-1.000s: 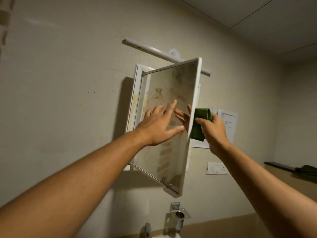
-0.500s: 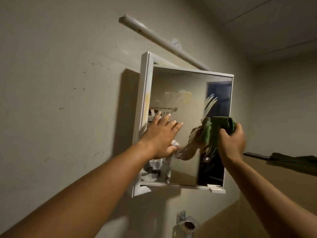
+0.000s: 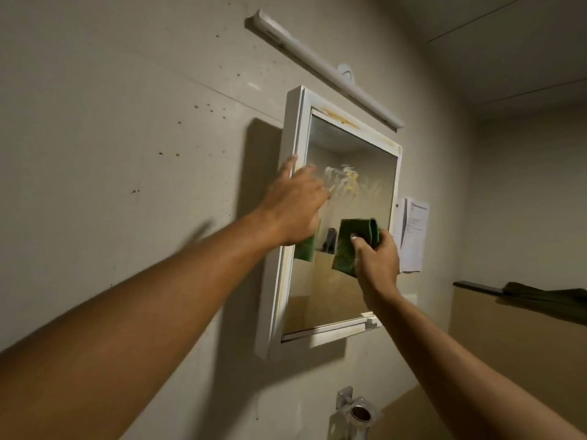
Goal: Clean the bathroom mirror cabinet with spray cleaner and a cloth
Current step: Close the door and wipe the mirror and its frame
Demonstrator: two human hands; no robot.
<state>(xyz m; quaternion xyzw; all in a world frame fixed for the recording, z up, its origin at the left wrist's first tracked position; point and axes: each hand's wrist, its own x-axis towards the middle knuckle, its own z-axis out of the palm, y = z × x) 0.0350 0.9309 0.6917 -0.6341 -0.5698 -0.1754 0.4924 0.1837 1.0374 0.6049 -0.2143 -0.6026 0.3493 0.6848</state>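
The white-framed mirror cabinet [image 3: 297, 147] hangs on the wall with its mirror door [image 3: 355, 296] closed against the frame. Yellowish and white smears mark the glass near its top and the frame's upper edge. My left hand [image 3: 293, 206] lies with straight fingers on the mirror's left side, fingertips near the frame. My right hand [image 3: 376, 258] grips a folded green cloth [image 3: 352, 246] held against the glass at mid height on the right side. The cloth's reflection shows beside my left hand. No spray bottle is in view.
A long white light fitting [image 3: 324, 69] runs above the cabinet. A paper sheet [image 3: 413, 236] is stuck to the wall right of it. A dark ledge [image 3: 476, 287] with a dark green cloth [image 3: 549, 298] is at right. A metal holder [image 3: 357, 414] sits below.
The mirror door has swung from open to closed against the frame. My left hand slid to the door's left edge, and my right hand with the cloth stayed on the glass.
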